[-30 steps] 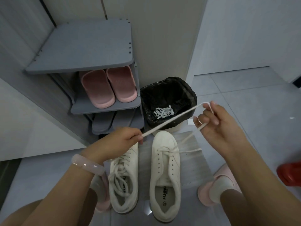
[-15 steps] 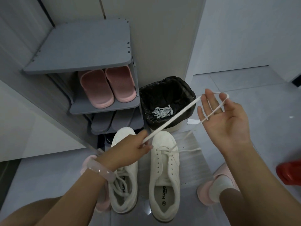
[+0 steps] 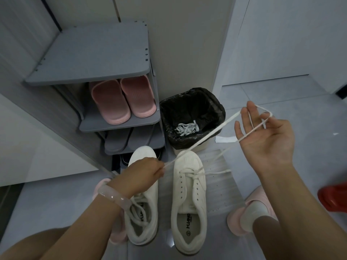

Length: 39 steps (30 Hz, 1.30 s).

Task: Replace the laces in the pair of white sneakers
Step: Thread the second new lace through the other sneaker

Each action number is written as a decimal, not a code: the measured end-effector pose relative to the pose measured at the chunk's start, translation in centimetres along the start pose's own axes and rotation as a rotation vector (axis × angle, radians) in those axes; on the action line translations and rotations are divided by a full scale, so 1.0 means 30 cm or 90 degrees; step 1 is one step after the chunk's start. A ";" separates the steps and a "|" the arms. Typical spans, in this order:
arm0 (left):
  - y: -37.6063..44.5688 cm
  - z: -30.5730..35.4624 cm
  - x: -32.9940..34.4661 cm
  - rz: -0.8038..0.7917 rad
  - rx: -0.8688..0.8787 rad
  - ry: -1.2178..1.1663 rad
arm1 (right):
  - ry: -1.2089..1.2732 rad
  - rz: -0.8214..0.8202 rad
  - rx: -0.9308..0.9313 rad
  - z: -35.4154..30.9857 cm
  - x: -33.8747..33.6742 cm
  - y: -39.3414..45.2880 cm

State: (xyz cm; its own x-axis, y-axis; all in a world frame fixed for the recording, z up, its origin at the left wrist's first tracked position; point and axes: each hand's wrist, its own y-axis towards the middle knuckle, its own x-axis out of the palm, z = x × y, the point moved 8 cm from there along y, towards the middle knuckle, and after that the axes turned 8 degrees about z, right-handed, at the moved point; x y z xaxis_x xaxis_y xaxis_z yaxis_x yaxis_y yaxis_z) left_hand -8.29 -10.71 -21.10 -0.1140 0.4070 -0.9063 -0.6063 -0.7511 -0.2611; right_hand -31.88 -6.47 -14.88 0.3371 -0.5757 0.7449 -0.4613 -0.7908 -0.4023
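Head view: the left hand pinches one end of the lace, which runs taut up-right to the spread right hand, looped over its fingers, above the right sneaker, nearer the left hand.

Bare arms, translucent pale pink bangle on left wrist, white sock, pink slipper

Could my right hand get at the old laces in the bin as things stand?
Probably not freely. The right hand is beside the bin, whose top is open over the old laces, but the lace loops its fingers and crosses above the bin to the left hand.
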 end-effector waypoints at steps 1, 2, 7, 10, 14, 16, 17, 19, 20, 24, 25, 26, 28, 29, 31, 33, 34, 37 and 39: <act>-0.001 0.001 0.004 -0.005 0.004 0.013 | -0.006 0.004 -0.005 0.000 -0.003 0.002; 0.000 0.001 0.002 -0.003 0.002 0.022 | -0.015 0.008 -0.010 0.001 -0.005 0.003; 0.009 -0.026 -0.026 0.040 -0.059 -0.063 | -0.079 0.007 -0.026 -0.006 -0.005 0.004; 0.011 -0.024 -0.014 0.055 -0.142 -0.307 | -0.319 0.028 -0.026 0.023 -0.018 0.027; 0.031 -0.023 0.033 0.070 -0.180 -0.454 | -0.998 0.015 -0.079 0.103 -0.076 0.030; 0.043 -0.024 0.071 0.064 -0.192 -0.432 | -1.179 -0.106 -0.050 0.187 -0.096 0.010; 0.048 -0.018 0.087 0.062 -0.188 -0.404 | -1.220 -0.147 -0.003 0.227 -0.118 -0.003; 0.059 0.002 0.107 0.071 -0.163 -0.327 | -1.278 -0.177 0.063 0.279 -0.162 -0.015; 0.065 0.009 0.110 0.081 -0.150 -0.293 | -1.318 -0.177 0.060 0.287 -0.175 -0.015; 0.081 0.018 0.112 0.108 -0.117 -0.245 | -1.353 -0.173 -0.033 0.293 -0.159 -0.006; 0.082 0.020 0.110 0.117 -0.112 -0.248 | -1.346 -0.179 -0.055 0.299 -0.150 -0.005; 0.082 0.021 0.110 0.124 -0.111 -0.253 | -1.346 -0.178 -0.078 0.302 -0.142 -0.005; 0.083 0.023 0.110 0.140 -0.107 -0.250 | -1.355 -0.164 -0.139 0.299 -0.126 -0.008; 0.084 0.025 0.110 0.147 -0.102 -0.241 | -1.354 -0.163 -0.177 0.298 -0.117 -0.012; 0.086 0.034 0.114 0.157 -0.090 -0.221 | -1.340 -0.207 -0.222 0.312 -0.102 -0.027; 0.085 0.055 0.117 0.162 -0.067 -0.180 | -1.345 -0.299 -0.186 0.364 -0.111 -0.048; 0.082 0.072 0.118 0.164 -0.052 -0.150 | -1.352 -0.340 -0.155 0.396 -0.125 -0.060; 0.079 0.096 0.122 0.176 -0.020 -0.147 | -1.321 -0.369 -0.113 0.453 -0.158 -0.078; 0.079 0.066 0.135 0.191 -0.067 -0.230 | -1.255 -0.328 -0.111 0.459 -0.166 -0.067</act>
State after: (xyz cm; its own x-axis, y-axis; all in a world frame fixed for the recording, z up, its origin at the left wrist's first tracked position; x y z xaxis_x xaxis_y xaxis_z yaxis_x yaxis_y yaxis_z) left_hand -11.75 -9.81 -24.74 -0.5497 0.3050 -0.7777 -0.4234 -0.9043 -0.0554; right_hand -21.34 -4.87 -25.11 0.6268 0.1547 -0.7636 -0.0693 -0.9651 -0.2525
